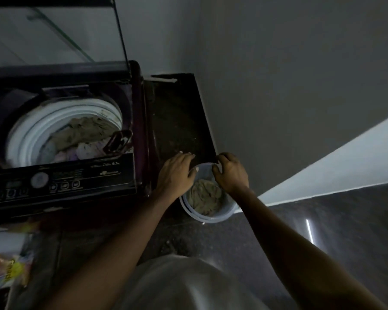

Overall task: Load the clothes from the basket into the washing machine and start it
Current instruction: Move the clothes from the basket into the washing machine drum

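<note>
A pale blue plastic basket (211, 217) stands on the dark floor right of the washing machine. An olive-beige cloth (205, 196) lies bunched inside it. My left hand (176, 173) grips the basket's left rim, thumb inside. My right hand (231, 172) curls over the far right rim. The top-loading washing machine (63, 175) at the left has its glass lid (54, 32) raised. Its white drum (31, 130) holds a beige garment (85, 130) and some pale pink and white clothes (85, 151).
The machine's control panel (40, 182) with a round dial and buttons faces me. A grey wall (289, 86) closes the corner right of the basket. A colourful packet (8, 269) lies at lower left. Dark tiled floor (323, 220) stretches to the right.
</note>
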`<state>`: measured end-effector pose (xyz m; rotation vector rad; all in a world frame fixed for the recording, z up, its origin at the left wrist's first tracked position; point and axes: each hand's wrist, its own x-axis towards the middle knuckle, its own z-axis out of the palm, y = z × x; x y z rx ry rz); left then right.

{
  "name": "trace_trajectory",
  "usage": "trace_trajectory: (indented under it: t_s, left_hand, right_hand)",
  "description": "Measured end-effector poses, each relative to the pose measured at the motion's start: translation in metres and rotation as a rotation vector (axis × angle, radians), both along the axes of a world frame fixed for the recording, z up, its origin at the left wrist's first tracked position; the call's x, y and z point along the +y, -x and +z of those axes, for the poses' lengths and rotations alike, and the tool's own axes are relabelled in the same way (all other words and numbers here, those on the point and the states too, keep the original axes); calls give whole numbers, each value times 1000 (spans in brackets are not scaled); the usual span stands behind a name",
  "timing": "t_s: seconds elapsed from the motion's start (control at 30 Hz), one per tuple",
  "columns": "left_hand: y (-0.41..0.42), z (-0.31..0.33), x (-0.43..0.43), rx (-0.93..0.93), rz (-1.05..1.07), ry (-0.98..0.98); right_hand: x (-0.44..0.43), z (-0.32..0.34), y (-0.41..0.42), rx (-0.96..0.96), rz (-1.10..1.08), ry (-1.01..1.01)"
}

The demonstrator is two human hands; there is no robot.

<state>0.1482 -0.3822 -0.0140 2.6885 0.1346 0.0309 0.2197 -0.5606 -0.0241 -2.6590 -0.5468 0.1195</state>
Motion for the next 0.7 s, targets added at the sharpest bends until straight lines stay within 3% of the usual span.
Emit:
trace_trajectory:
  t_s: [0.27,0.47,0.7]
  left_hand:
    - [-20,-68,-24,221,-82,16]
    - [-30,-116,-31,274,-64,38]
    - [-78,-239,-53,325,-37,79]
  right_hand:
    - [-27,-55,-3,157,-45,54]
    - [-43,-98,-20,250,-60,85]
    - [-53,-232,-61,416,44,187]
